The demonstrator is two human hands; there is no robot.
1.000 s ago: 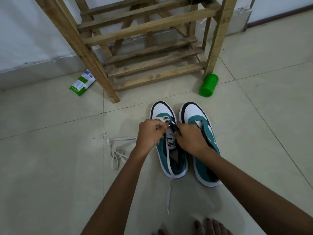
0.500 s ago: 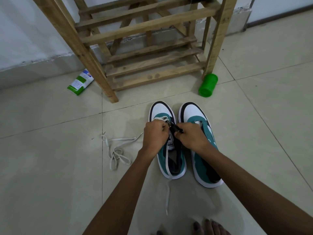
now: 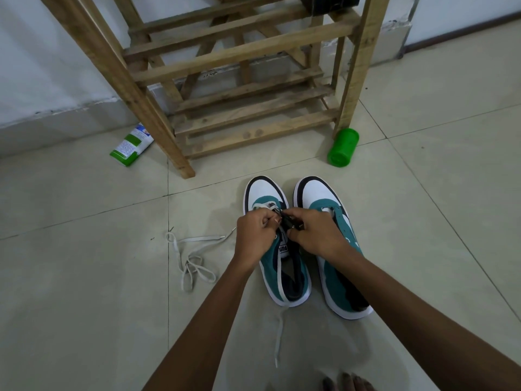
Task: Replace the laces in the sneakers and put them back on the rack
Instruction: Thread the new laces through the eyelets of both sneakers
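Two teal, white and black sneakers stand side by side on the tiled floor, toes toward the wooden rack. Over the left sneaker my left hand pinches the white lace at the front eyelets. My right hand pinches the black eyelet edge and lace beside it. The lace's free end trails down over the shoe's heel onto the floor. The right sneaker has no lace. A second white lace lies loose on the floor to the left.
A green cylindrical container lies by the rack's right leg. A green and white carton lies by the left leg, near the wall. A dark object sits on the rack's top shelf. My toes show at the bottom edge.
Both hands have stayed at the front eyelets of the left sneaker, with small finger movements on the lace. The view has tilted slightly.
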